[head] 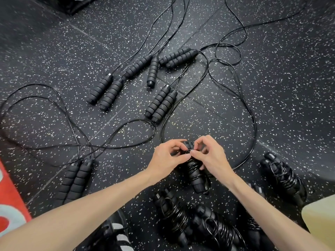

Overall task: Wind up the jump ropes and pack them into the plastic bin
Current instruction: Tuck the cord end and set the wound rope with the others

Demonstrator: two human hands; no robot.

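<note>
A black rubber floor (272, 87) flecked with white fills the view, and black jump ropes lie all over it. Five unwound pairs of ribbed foam handles lie beyond and to the left of the hands: one pair at far left (77, 180), one left of centre (105, 92), one splayed pair (145, 68), one at top centre (178, 57) and one in the middle (161, 104), their thin cords trailing in loose loops, some running out of the top edge.

Nearer the person lie wound bundles: one at right (284, 175), two low in the middle (172, 214) (215, 227), and another partly hidden behind the right forearm.

The bundle being wound (194, 173) sits between the hands, its handles pointing toward the camera. The left hand (165, 160) and right hand (212, 156) meet over its far end, fingertips pinching the cord there; its loose cord (253, 124) arcs away to the right.

A red and pale blue mat (10, 201) is cut off at lower left, a pale yellowish object (320, 218) at lower right cannot be identified, and a black shoe with white stripes (117, 234) shows at the bottom edge.
</note>
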